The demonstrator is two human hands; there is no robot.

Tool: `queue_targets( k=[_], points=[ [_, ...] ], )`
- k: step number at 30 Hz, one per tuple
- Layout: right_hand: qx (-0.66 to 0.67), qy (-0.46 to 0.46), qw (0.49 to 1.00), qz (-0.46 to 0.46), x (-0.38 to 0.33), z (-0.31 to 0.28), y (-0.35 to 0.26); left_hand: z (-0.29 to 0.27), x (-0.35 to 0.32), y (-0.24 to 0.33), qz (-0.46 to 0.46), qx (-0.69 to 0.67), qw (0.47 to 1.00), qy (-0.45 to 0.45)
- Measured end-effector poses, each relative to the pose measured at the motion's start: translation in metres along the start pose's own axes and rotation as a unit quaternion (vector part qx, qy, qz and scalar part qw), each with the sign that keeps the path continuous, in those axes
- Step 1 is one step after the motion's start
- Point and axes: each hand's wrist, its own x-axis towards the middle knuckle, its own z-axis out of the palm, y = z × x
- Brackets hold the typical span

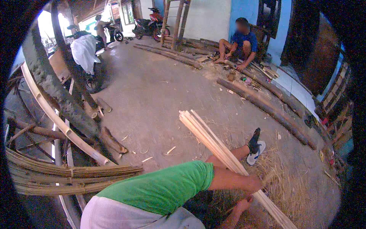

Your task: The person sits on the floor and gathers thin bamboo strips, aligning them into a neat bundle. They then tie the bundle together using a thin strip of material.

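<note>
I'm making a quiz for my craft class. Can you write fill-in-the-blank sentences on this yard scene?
1. The bent-over person, one hand gripping the strips, wears a ___ shirt.
2. The seated person at the far wall wears a ___ shirt.
3. The motorbike at the back is ___.

Missing words: green; blue; red.

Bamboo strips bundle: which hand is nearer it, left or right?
Neither can be told: the wearer's hands are out of view. A green-shirted co-worker's upper hand grips the bundle; the lower hand is just beneath it.
</note>
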Motion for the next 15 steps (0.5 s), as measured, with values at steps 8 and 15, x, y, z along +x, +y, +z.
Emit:
queue_targets(
  k=[8, 15],
  points=[
    [-0.204, -0.035, 0.978, -0.001, -0.03, 0.025, 0.01, 0.092, 0.002, -0.028, 0.006, -0.03, 0.998, -0.055],
    [-0.063, 0.075, 0.994, 0.05, -0.028, 0.03, 0.033, 0.107, -0.015, -0.033, -0.005, -0.019, 0.997, -0.07]
  ],
)
